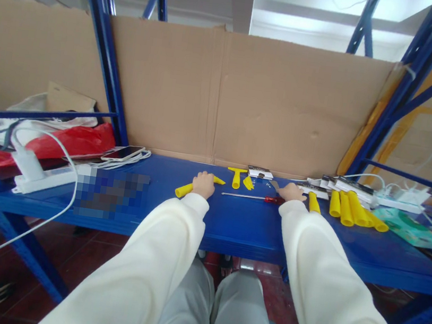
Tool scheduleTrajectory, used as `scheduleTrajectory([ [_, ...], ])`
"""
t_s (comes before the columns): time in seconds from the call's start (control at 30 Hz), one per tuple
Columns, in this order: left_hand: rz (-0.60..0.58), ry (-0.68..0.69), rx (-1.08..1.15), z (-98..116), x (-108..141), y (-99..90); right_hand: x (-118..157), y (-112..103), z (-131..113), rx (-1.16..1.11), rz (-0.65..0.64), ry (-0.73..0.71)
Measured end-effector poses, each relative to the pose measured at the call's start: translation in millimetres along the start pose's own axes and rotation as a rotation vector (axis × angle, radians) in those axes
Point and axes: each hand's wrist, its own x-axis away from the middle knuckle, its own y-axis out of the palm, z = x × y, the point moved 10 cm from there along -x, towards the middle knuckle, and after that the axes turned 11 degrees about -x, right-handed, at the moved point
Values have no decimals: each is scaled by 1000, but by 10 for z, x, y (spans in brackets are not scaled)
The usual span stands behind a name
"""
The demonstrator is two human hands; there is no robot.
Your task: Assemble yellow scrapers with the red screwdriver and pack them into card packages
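screwdriver (259, 198) lies on shelf (244, 229), cardboard (288, 105) standing behind

Left sleeve (165, 235): cream-white, long, thick-looking, with soft folds
Right sleeve (330, 264): same plain cream-white cloth, roomy at the forearm
Cuffs (199, 202): matching the sleeves, narrower
Trousers (240, 315): light grey, lightly creased
Left hand (204, 184): bare
Right hand (292, 192): bare

In front of you, a tall sheet of cardboard (163, 79) stands along the back of the blue table (242, 230), between blue metal posts (103, 49). On your left lie a red bag (78, 142), a white power strip (59, 177) with a cable (75, 185) drooping past the front edge, and a phone (123, 153) beside a bundled white cord (136, 158). Over to your right you have a green plastic packet (407, 227) near some white sockets (403, 200), with reddish floor tiles (273, 299) below.
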Motion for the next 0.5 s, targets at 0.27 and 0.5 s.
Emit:
scheduleTrajectory([
  [0.27,46,-38,52,-15,39,-78,116,-30,-78,59,-68,42],
  [0.5,172,89,261,129,34,-172,252,-112,-193,48,-62,45],
])
